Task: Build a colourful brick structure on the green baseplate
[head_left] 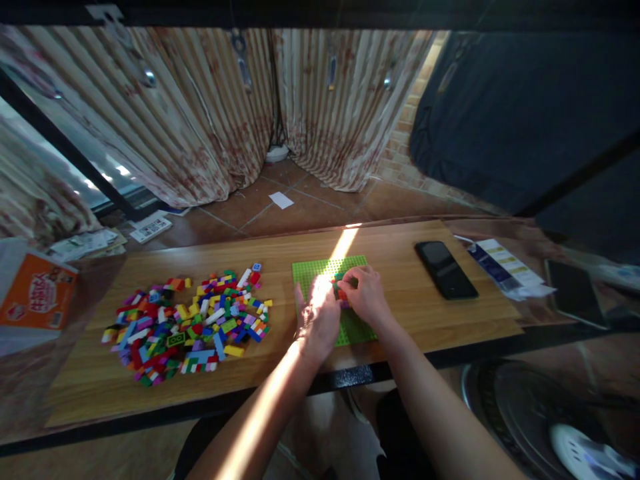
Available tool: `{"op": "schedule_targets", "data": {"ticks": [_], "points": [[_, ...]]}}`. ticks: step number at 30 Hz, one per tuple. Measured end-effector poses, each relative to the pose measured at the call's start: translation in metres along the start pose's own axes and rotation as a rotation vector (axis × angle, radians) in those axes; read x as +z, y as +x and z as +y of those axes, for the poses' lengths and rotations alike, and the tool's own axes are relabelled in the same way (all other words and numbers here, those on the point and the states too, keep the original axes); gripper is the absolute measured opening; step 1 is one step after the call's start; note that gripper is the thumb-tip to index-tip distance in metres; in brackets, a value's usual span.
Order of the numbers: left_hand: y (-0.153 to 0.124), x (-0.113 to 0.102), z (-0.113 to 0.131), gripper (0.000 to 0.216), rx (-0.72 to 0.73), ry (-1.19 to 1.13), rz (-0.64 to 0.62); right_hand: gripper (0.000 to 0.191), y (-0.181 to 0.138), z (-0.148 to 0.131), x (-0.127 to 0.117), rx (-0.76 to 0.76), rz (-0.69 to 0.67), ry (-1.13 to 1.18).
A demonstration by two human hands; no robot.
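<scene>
A green studded baseplate [320, 269] lies on the wooden table [390, 260] in front of me. My left hand [317, 318] rests on its near left part, fingers bent toward the middle. My right hand [364, 291] sits over the plate's centre, fingers closed around a small cluster of red and green bricks [340, 292] standing on the plate. Both hands meet at that cluster, which is mostly hidden by the fingers. A large heap of loose coloured bricks [187, 323] spreads over the table to the left.
A black phone [445, 269] lies right of the plate, with a leaflet [503, 265] and a dark tablet [575, 292] further right. An orange box [37, 293] sits at the far left. Curtains hang behind the table, papers lie on the tiled floor.
</scene>
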State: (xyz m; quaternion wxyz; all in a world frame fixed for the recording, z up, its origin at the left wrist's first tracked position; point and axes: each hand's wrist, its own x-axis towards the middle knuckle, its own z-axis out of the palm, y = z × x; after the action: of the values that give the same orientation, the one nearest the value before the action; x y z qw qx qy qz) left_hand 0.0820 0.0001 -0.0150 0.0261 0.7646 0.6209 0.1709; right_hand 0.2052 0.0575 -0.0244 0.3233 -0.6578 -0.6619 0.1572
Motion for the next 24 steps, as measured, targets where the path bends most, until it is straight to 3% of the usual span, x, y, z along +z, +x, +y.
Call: {"op": "schedule_targets", "data": {"ticks": [6, 10, 13, 18, 21, 24], "points": [[-0.006, 0.002, -0.006, 0.038, 0.004, -0.115, 0.127, 0.014, 0.003, 0.006, -0.007, -0.003, 0.006, 0.148], [-0.004, -0.009, -0.02, 0.037, 0.008, -0.168, 0.194, 0.031, 0.005, 0.01, -0.01, 0.127, 0.051, 0.323], [0.002, -0.023, -0.046, 0.032, 0.005, -0.181, 0.247, 0.035, 0.005, 0.008, -0.013, 0.184, 0.076, 0.369], [0.011, -0.052, -0.111, 0.034, -0.254, -0.141, 0.369, 0.034, 0.004, -0.004, -0.019, 0.161, 0.093, 0.379], [0.011, -0.066, -0.143, 0.034, -0.396, -0.066, 0.337, 0.034, 0.003, -0.008, -0.02, 0.166, 0.06, 0.364], [0.009, -0.074, -0.157, 0.034, -0.453, -0.007, 0.237, 0.034, 0.002, -0.011, -0.02, 0.187, 0.022, 0.36]]}}
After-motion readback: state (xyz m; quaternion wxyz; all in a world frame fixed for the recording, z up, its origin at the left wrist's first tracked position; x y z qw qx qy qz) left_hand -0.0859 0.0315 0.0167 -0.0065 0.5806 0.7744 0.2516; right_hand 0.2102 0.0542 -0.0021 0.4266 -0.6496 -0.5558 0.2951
